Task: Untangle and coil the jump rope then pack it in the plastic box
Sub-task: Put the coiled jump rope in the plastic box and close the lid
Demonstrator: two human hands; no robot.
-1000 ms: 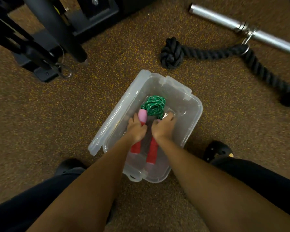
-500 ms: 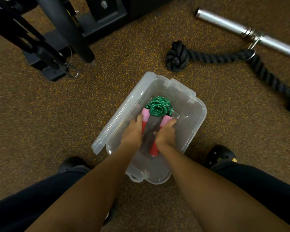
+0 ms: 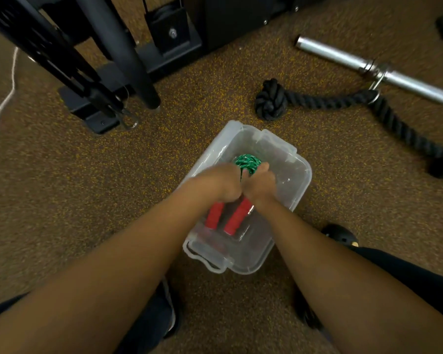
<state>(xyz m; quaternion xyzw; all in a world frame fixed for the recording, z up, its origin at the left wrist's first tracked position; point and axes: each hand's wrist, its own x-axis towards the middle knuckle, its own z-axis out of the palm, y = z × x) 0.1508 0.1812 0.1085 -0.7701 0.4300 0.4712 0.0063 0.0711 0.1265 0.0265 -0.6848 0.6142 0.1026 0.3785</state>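
A clear plastic box stands open on the speckled floor between my feet. Inside it lies the jump rope: a green coil at the far end and two red handles pointing toward me. My left hand and my right hand are both down in the box, side by side, fingers curled over the upper ends of the handles and the near edge of the coil. My hands hide the tops of the handles.
The box's clear lid leans along its left side. A knotted black rope clipped to a silver bar lies at the far right. Black gym machine legs stand far left. My shoes flank the box.
Both hands have slid forward along the handles toward the green coil, uncovering the red grips. The view has shifted, so the box sits lower and more gym equipment shows.
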